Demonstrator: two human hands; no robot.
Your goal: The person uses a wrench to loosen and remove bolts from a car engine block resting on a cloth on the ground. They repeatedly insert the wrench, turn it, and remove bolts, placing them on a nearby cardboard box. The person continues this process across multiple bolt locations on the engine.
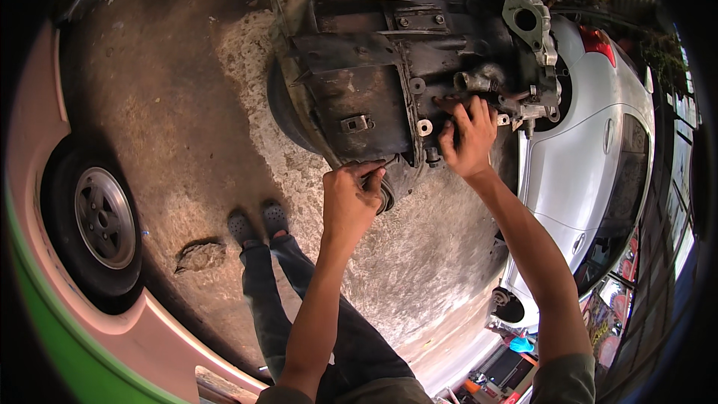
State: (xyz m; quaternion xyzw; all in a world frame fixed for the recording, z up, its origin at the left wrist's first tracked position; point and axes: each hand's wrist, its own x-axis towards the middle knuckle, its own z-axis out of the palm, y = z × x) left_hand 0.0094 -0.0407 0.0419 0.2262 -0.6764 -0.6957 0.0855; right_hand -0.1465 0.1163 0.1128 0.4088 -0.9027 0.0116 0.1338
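Note:
A large dark, greasy engine block (351,86) stands before me, with ribs, flanges and a small metal bracket (357,123) on its near face. My left hand (349,196) is at its lower edge, fingers and thumb pinched together. Whatever is between them is too small or hidden to name. Beside those fingers is a dark rounded part (386,198), partly covered. Farther right, my right hand (471,138) rests against the block with its fingers apart, just below a stubby pipe outlet (480,78). Its fingertips touch the greasy metal, and I see nothing held in it.
A grey metal flange with a round hole (526,19) sits at the block's upper right. A silver car (572,157) is close on the right. To the left is a pinkish-and-green vehicle with a wheel (105,217). The stained concrete floor (172,105) has a broken patch near my shoes.

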